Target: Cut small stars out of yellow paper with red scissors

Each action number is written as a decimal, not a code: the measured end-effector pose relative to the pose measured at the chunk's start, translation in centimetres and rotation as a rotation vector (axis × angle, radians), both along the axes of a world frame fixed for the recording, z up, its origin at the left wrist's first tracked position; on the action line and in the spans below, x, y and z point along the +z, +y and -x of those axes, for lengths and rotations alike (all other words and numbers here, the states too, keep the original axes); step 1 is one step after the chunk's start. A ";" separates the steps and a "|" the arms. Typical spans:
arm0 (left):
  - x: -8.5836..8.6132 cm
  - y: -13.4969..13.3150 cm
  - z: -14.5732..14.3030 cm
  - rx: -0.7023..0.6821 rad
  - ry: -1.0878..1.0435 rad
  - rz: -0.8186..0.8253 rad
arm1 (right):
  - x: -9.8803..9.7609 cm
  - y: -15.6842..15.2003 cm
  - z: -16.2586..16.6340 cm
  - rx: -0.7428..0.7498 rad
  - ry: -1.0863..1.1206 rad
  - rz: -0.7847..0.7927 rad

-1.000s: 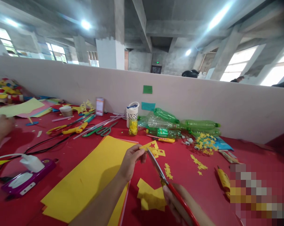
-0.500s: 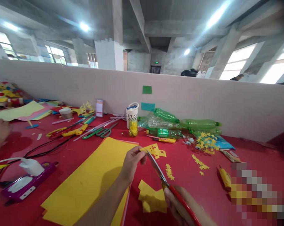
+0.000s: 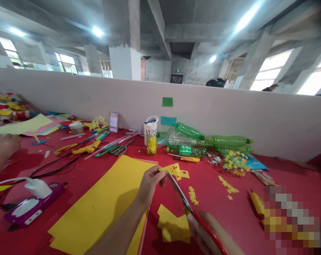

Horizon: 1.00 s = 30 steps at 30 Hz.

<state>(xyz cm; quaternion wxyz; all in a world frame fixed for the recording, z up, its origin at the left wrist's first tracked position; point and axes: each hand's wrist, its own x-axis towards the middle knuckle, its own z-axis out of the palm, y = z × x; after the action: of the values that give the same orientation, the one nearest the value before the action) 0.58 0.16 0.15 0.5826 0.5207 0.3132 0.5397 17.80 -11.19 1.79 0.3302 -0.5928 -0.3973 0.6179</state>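
Between thumb and fingers, my left hand [image 3: 150,184] pinches a small piece of yellow paper [image 3: 163,169], mostly hidden by the fingertips. My right hand [image 3: 203,230] is wrapped round the red handles of a pair of scissors [image 3: 186,203]. Their blade tips reach the paper at my left fingertips. Just behind lie yellow scraps with star-shaped holes [image 3: 176,170]. A short row of cut yellow stars [image 3: 193,196] is right of the blades. A larger yellow offcut [image 3: 173,225] lies below them, and a stack of yellow sheets [image 3: 102,202] spreads under my left forearm.
Green plastic bottles [image 3: 229,141] and a white cup [image 3: 149,129] stand or lie along the partition [image 3: 123,95]. More stars [image 3: 236,163] are heaped at right, near a yellow glue gun [image 3: 257,203]. At left are a purple power strip [image 3: 35,207], cables, and another person's hand [image 3: 6,143].
The whole view shifts slightly. My hands, the scissors and the paper hold nearly the same positions relative to each other. The other person's hand at the left edge reaches slightly further in.
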 end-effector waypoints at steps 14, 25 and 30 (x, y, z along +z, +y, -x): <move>-0.1 0.0 0.1 -0.031 -0.061 0.048 | -0.1 0.3 0.0 0.099 -0.210 0.015; 0.0 -0.2 0.0 -0.023 -0.028 0.019 | -1.0 1.2 -1.0 0.097 -0.062 0.117; 0.1 -0.3 0.0 -0.016 0.014 -0.011 | -0.7 0.2 -0.9 0.084 -0.091 0.062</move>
<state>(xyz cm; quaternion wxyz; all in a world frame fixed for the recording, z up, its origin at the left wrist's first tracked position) 0.58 -0.13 0.23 0.5819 0.5303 0.3101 0.5330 18.72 -10.99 1.11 0.2669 -0.6131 -0.4171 0.6155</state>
